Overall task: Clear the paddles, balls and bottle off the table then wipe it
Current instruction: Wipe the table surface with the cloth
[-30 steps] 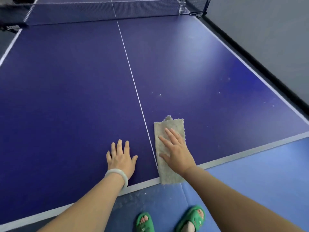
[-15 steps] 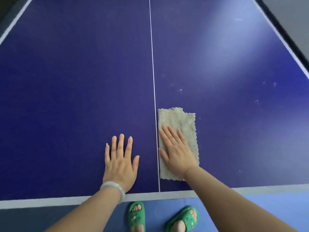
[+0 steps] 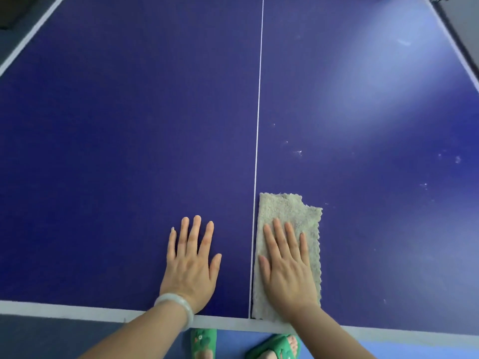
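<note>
Grey-beige fuzzy cloth (image 3: 290, 211), spread flat as a long strip in the lower middle of the frame, on the dark blue table (image 3: 129, 125). Lay just right of the thin white centre line (image 3: 258, 125), near end reaching the white end line (image 3: 64, 308) at the table's near edge. Pinned under the right hand (image 3: 287, 270): palm down, fingers straight and close together, pressing on the cloth's nearer half, none curled round it. Far end of the cloth left bare beyond the fingertips.

Left of the centre line, about level with the right, the left hand (image 3: 190, 270), laid flat on bare table, fingers straight and slightly spread, holding nothing. Pale, milky bangle (image 3: 176, 305) worn on the left wrist, over the end line.

Small whitish specks (image 3: 298, 152) scattered on the table above and to the right of the cloth. Broad pale sheen (image 3: 375, 73) across the upper right of the table. Along the bottom edge, two green slippers (image 3: 203, 340) on blue floor (image 3: 414, 349), toes showing in the right one.
</note>
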A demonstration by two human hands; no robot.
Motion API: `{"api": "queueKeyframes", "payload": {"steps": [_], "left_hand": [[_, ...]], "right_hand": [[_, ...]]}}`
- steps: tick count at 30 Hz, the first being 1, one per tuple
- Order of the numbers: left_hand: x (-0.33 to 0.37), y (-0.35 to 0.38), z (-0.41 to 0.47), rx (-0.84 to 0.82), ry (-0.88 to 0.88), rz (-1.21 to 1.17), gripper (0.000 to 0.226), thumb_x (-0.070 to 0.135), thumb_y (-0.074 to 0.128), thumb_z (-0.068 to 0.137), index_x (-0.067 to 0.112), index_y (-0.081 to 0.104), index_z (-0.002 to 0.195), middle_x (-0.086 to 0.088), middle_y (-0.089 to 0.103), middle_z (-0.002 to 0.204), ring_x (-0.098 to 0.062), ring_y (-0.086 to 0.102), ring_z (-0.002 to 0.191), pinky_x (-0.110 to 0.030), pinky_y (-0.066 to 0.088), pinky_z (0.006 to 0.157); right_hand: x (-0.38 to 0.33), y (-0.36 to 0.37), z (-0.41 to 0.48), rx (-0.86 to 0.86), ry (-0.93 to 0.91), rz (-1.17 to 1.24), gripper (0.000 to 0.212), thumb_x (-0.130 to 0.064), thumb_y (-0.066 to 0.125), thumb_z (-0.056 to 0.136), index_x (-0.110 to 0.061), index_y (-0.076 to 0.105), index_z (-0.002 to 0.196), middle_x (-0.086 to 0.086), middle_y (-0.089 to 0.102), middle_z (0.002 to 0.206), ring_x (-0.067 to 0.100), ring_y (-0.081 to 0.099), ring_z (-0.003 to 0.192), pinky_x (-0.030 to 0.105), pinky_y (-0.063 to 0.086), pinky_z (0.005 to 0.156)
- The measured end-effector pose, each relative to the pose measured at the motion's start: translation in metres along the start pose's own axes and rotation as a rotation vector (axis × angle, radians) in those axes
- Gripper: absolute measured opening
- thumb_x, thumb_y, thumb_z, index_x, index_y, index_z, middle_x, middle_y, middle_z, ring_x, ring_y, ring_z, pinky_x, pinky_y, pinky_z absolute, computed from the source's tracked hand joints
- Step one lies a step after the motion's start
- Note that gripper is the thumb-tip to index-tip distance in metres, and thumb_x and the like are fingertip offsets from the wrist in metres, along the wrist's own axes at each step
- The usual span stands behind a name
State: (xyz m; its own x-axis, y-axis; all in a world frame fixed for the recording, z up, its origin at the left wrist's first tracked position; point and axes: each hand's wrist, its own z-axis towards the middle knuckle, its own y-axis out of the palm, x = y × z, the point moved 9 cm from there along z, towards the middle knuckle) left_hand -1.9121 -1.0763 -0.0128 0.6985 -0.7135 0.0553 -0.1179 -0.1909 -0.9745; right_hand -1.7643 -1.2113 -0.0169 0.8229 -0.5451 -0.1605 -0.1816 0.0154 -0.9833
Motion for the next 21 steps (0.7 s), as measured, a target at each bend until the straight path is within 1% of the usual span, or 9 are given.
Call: {"api": "queueKeyframes", "payload": {"steps": [3, 7, 8, 12, 14, 15, 18, 19, 21], "left_hand": [[0.0, 0.001, -0.001, 0.006, 0.0, 0.002, 0.066, 0.048, 0.018, 0.097, 0.015, 0.027, 0.153, -0.014, 0.022, 0.16, -0.035, 0.018, 0.149, -0.057, 0.023, 0.116], [0.001, -0.002, -0.002, 0.018, 0.003, 0.016, 0.066, 0.048, 0.019, 0.097, 0.015, 0.025, 0.154, -0.014, 0.02, 0.161, -0.035, 0.016, 0.149, -0.057, 0.022, 0.117], [0.001, -0.002, -0.002, 0.02, 0.007, 0.019, 0.066, 0.048, 0.019, 0.097, 0.015, 0.024, 0.154, -0.014, 0.02, 0.161, -0.036, 0.015, 0.149, -0.057, 0.022, 0.117], [0.0, 0.001, -0.002, 0.023, 0.005, -0.006, 0.066, 0.047, 0.02, 0.097, 0.015, 0.024, 0.154, -0.015, 0.021, 0.161, -0.035, 0.015, 0.149, -0.057, 0.022, 0.117], [0.0, 0.003, -0.001, 0.02, 0.009, -0.005, 0.066, 0.048, 0.02, 0.097, 0.015, 0.023, 0.155, -0.015, 0.02, 0.161, -0.036, 0.013, 0.149, -0.057, 0.02, 0.117], [0.0, 0.003, -0.001, 0.024, 0.012, -0.002, 0.066, 0.048, 0.02, 0.097, 0.015, 0.021, 0.155, -0.014, 0.019, 0.161, -0.036, 0.012, 0.15, -0.057, 0.018, 0.118], [0.0, 0.004, -0.001, 0.031, 0.015, -0.005, 0.066, 0.049, 0.019, 0.098, 0.016, 0.018, 0.155, -0.014, 0.017, 0.161, -0.036, 0.009, 0.15, -0.058, 0.016, 0.119], [0.0, 0.004, -0.001, 0.027, 0.016, -0.008, 0.066, 0.049, 0.019, 0.098, 0.016, 0.017, 0.156, -0.014, 0.017, 0.161, -0.036, 0.009, 0.15, -0.058, 0.016, 0.119], [0.0, 0.003, -0.002, 0.029, 0.02, -0.014, 0.066, 0.048, 0.019, 0.098, 0.015, 0.018, 0.155, -0.015, 0.018, 0.161, -0.036, 0.011, 0.15, -0.058, 0.017, 0.118]], "right_hand": [[0.008, -0.009, 0.049, -0.005, 0.015, -0.018, 0.06, -0.045, 0.019, 0.102, -0.024, 0.011, 0.158, -0.002, 0.005, 0.165, 0.02, -0.003, 0.152, 0.048, 0.002, 0.123], [0.025, -0.015, 0.106, 0.005, 0.281, 0.033, 0.061, -0.044, 0.012, 0.102, -0.023, 0.001, 0.158, 0.0, -0.003, 0.165, 0.023, -0.008, 0.152, 0.05, -0.005, 0.122], [0.015, -0.014, 0.104, 0.011, 0.286, 0.029, 0.061, -0.044, 0.012, 0.102, -0.022, 0.001, 0.158, 0.001, -0.003, 0.165, 0.023, -0.008, 0.152, 0.05, -0.005, 0.122], [-0.032, -0.003, 0.064, -0.013, -0.095, -0.001, 0.059, -0.046, 0.017, 0.104, -0.025, 0.006, 0.158, -0.003, 0.001, 0.165, 0.02, -0.006, 0.152, 0.048, 0.0, 0.122], [-0.004, -0.008, 0.07, -0.031, -0.148, -0.017, 0.058, -0.045, 0.017, 0.103, -0.028, 0.007, 0.158, -0.006, 0.002, 0.165, 0.017, -0.006, 0.152, 0.048, 0.002, 0.122], [0.023, -0.012, 0.078, -0.032, -0.032, -0.02, 0.058, -0.044, 0.017, 0.103, -0.028, 0.008, 0.158, -0.005, 0.003, 0.165, 0.017, -0.005, 0.152, 0.047, 0.002, 0.122], [0.093, -0.022, 0.085, 0.001, 0.523, 0.061, 0.06, -0.043, 0.015, 0.102, -0.023, 0.001, 0.158, 0.0, -0.003, 0.166, 0.022, -0.007, 0.152, 0.049, -0.003, 0.122], [0.087, -0.022, 0.083, 0.013, 0.594, 0.066, 0.061, -0.042, 0.014, 0.103, -0.021, -0.001, 0.158, 0.002, -0.005, 0.165, 0.024, -0.008, 0.152, 0.051, -0.003, 0.121], [0.042, -0.016, 0.076, 0.043, 0.53, 0.046, 0.061, -0.041, 0.016, 0.103, -0.019, 0.0, 0.158, 0.004, -0.004, 0.165, 0.025, -0.007, 0.152, 0.051, -0.003, 0.121]]}}
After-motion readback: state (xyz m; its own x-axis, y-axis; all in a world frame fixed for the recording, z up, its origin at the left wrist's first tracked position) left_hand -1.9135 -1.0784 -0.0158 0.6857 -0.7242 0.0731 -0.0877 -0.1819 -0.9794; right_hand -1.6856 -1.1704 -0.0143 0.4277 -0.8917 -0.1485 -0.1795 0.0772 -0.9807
